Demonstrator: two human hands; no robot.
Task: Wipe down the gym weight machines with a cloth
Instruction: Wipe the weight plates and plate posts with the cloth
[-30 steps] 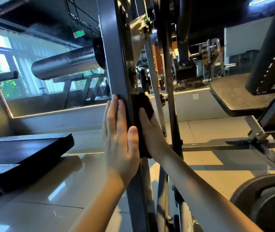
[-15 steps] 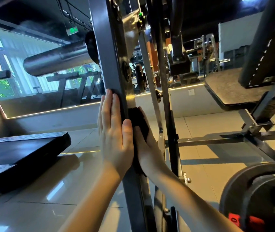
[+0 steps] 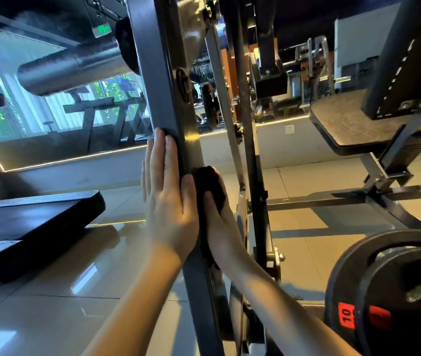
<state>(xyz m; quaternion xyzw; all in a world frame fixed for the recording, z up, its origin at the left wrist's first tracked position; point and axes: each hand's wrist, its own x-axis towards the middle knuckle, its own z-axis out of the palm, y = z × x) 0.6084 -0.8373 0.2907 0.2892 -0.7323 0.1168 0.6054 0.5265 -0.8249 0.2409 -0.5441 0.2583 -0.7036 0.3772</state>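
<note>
Cloth [image 3: 209, 183]: judged soft, light, limp. Pad it under the palm against the rigid upright [image 3: 153, 73]. Left hand [image 3: 168, 201] lies flat, released; right hand [image 3: 222, 232] presses the cloth, its fingers hidden, so its grasp cannot be told.

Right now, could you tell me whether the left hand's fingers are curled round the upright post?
No, the left hand lies flat with straight fingers against the side of the upright post.

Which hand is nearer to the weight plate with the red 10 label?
Right. The right hand presses the cloth on the post's side facing the weight plate; the left hand lies flat on the post's far side.
</note>
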